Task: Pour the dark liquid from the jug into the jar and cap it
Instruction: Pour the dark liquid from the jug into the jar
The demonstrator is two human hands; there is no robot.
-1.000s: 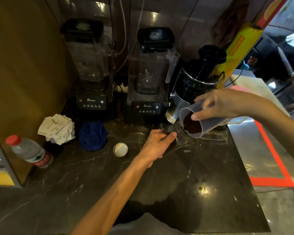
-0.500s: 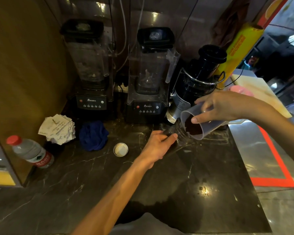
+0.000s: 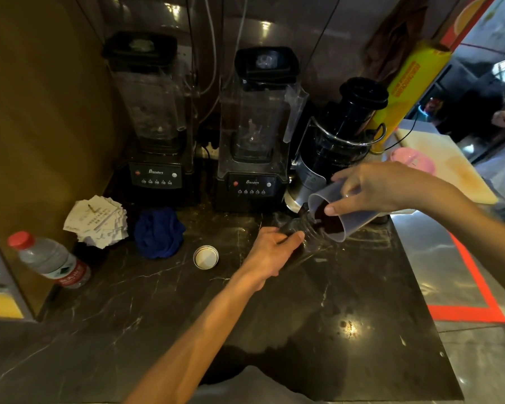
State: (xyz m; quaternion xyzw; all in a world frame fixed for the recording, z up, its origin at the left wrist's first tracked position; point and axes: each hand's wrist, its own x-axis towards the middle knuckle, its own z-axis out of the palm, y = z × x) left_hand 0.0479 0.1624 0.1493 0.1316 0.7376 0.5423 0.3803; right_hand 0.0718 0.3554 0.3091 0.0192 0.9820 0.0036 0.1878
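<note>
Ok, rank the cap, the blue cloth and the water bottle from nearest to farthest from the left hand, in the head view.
1. Cap: on the counter just left of the left hand.
2. Blue cloth: farther left, before the blenders.
3. Water bottle: lying at the far left edge.

The left hand (image 3: 270, 252) wraps the clear glass jar (image 3: 309, 243), hiding most of its body; how full it is cannot be told. The right hand (image 3: 376, 188) covers the translucent plastic jug (image 3: 337, 220) at its far side. At 3 o'clock, a blurred figure is cut by the edge. The printing on the crumpled white paper slips (image 3: 98, 224) at 9 o'clock is too small to read.
</note>
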